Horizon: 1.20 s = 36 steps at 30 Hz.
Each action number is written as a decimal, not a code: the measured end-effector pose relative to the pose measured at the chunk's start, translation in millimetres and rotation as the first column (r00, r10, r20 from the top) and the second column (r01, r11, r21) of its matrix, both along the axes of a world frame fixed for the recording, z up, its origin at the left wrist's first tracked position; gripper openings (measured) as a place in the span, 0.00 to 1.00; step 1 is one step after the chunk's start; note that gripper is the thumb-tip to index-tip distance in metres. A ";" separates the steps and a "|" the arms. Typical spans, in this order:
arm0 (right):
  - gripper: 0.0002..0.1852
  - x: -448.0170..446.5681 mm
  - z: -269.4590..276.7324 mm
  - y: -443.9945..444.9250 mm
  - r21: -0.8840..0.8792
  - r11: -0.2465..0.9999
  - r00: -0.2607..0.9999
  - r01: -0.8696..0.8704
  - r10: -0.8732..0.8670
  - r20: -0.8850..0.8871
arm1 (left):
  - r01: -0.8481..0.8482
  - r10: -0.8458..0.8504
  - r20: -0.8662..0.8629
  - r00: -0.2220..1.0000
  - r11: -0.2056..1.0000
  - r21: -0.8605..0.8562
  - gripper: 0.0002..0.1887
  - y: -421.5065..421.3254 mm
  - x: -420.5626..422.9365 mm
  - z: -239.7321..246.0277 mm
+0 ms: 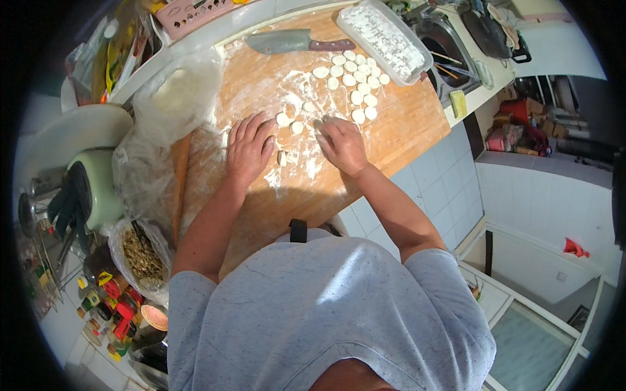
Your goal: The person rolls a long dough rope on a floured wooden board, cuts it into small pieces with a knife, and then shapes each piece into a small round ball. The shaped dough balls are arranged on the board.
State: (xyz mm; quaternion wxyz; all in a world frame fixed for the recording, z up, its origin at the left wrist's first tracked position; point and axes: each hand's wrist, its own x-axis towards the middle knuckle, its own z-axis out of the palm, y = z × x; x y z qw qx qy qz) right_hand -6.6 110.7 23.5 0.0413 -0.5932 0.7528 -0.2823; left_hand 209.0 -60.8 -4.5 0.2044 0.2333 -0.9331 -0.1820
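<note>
My left hand (248, 149) rests palm down on a floured wooden board (303, 205), its fingers spread and nothing seen in its grasp. Close to its fingertips lies a small dough piece (282, 119), with two more pieces (296, 128) between the hands. Cut dough bits (282, 158) sit near the left thumb. On the other side, my right hand (345, 146) bends its fingers down towards the board; what is under them is hidden. Beyond it, several flattened dough rounds (363, 89) are grouped in loose rows.
A cleaver (281, 42) lies at the board's far side, beside a plastic container of white flour (386, 41). Along the left are a rolling pin (181, 181), a plastic bag with dough (178, 93) and a bowl of chopped filling (143, 254). A sink (442, 41) is at upper right.
</note>
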 end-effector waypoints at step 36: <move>0.30 -35.2 -2.2 -94.7 0.057 0.981 0.982 0.187 -0.185 -0.041 | -0.007 0.007 0.008 1.000 1.000 0.020 0.22 -0.1 -0.8 0.8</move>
